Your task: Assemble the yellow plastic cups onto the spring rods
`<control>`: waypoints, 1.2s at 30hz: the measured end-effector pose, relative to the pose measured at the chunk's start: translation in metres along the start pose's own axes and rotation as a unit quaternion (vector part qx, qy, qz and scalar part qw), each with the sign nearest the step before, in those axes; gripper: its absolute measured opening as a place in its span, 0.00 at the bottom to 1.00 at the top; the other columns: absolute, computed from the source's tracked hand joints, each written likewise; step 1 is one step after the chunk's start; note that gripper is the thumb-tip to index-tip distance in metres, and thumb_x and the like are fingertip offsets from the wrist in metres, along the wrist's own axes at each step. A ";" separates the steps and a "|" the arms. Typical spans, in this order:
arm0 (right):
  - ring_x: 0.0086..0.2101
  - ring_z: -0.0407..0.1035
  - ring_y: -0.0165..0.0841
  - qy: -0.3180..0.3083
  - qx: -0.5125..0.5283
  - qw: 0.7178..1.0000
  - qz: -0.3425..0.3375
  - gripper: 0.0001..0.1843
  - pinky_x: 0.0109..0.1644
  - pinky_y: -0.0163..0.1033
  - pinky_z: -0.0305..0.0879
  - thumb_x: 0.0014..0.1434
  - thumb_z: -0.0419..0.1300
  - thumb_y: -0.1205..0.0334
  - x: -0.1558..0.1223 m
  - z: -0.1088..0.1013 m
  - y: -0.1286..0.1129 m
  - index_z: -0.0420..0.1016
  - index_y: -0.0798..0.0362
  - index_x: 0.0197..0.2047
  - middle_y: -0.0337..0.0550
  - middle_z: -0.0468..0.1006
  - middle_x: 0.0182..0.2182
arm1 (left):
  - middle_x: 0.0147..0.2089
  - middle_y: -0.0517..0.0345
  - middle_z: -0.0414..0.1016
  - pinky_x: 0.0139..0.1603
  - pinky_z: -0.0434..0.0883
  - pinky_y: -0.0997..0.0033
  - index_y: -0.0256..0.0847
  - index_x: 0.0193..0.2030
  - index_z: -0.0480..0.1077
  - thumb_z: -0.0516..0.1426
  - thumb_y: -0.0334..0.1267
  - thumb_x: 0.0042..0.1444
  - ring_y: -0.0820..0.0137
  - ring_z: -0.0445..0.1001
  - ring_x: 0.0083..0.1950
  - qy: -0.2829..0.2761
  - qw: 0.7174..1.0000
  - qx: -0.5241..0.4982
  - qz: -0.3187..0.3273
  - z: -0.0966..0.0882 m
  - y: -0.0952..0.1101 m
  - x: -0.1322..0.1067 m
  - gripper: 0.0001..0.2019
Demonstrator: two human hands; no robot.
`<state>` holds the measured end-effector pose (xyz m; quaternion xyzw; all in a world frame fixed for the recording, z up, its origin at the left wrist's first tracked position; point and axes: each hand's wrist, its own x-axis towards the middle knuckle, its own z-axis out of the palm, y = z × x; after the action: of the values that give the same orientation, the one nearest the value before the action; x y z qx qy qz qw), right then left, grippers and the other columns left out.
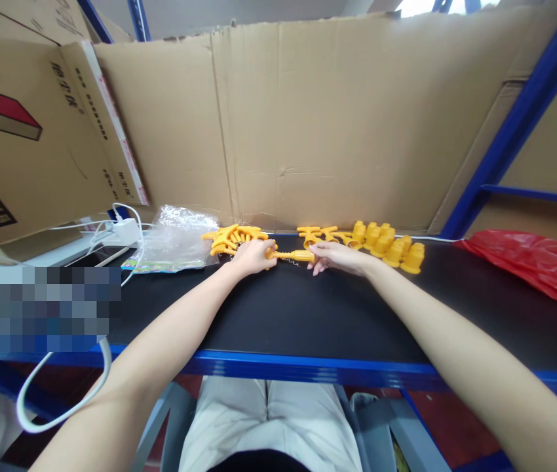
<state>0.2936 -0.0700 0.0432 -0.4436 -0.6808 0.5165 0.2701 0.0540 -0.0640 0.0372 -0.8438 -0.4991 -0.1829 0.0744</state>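
Observation:
My left hand (251, 255) is closed on one end of a yellow plastic part with a thin metal spring on it (292, 256). My right hand (335, 255) pinches the other end of the same part. Both hands rest on the black bench top (308, 314). Just behind the left hand lies a heap of yellow T-shaped pieces (232, 239). More of these T-shaped pieces (320, 234) lie behind the right hand, next to a cluster of yellow caps (389, 245).
A cardboard wall (318, 124) closes the back of the bench. A clear plastic bag (177, 239) and a white charger with cables (124, 229) lie at the left. A red plastic bag (534, 262) lies at the right, by a blue rack post (519, 124).

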 end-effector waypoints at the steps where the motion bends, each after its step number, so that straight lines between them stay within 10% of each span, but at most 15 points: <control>1: 0.27 0.72 0.29 -0.008 0.002 1.000 0.002 0.12 0.31 0.32 0.67 0.61 0.51 0.54 0.000 -0.001 0.000 0.62 0.56 0.39 0.47 0.76 0.30 | 0.36 0.56 0.74 0.36 0.67 0.70 0.43 0.44 0.69 0.54 0.43 0.49 0.65 0.72 0.37 0.002 1.000 -0.002 -0.001 0.000 0.000 0.000 0.15; 9: 0.33 0.73 0.31 -0.045 -0.043 0.998 -0.007 0.22 0.41 0.37 0.69 0.51 0.64 0.57 -0.007 -0.011 0.001 0.61 0.56 0.45 0.48 0.76 0.37 | 0.34 0.57 0.74 0.35 0.66 0.71 0.43 0.41 0.69 0.53 0.42 0.49 0.66 0.72 0.36 0.009 1.000 -0.011 0.006 0.002 0.005 -0.001 0.13; 19: 0.22 0.68 0.27 -0.047 -0.021 0.999 0.009 0.24 0.27 0.33 0.65 0.61 0.45 0.44 -0.002 -0.006 -0.001 0.65 0.57 0.30 0.48 0.76 0.25 | 0.36 0.57 0.74 0.36 0.66 0.71 0.43 0.42 0.69 0.53 0.41 0.49 0.66 0.73 0.38 0.024 0.999 0.001 0.022 0.000 0.003 -0.002 0.13; 29: 0.32 0.72 0.31 -0.025 -0.041 0.999 -0.008 0.23 0.36 0.36 0.68 0.46 0.67 0.59 -0.006 -0.013 0.004 0.64 0.54 0.44 0.42 0.74 0.32 | 0.36 0.58 0.74 0.36 0.66 0.72 0.44 0.42 0.69 0.53 0.41 0.49 0.66 0.73 0.38 0.017 1.000 0.010 0.016 -0.001 0.008 -0.002 0.13; 36: 0.25 0.71 0.28 -0.004 0.022 1.000 -0.003 0.18 0.28 0.32 0.66 0.58 0.54 0.49 0.001 -0.010 0.007 0.65 0.58 0.39 0.50 0.77 0.31 | 0.36 0.56 0.75 0.37 0.67 0.70 0.43 0.43 0.69 0.53 0.40 0.49 0.65 0.73 0.38 0.028 1.000 0.003 0.007 -0.001 0.007 -0.003 0.14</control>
<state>0.3036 -0.0637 0.0395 -0.4334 -0.6719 0.5323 0.2781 0.0585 -0.0699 0.0376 -0.8416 -0.4915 -0.2041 0.0925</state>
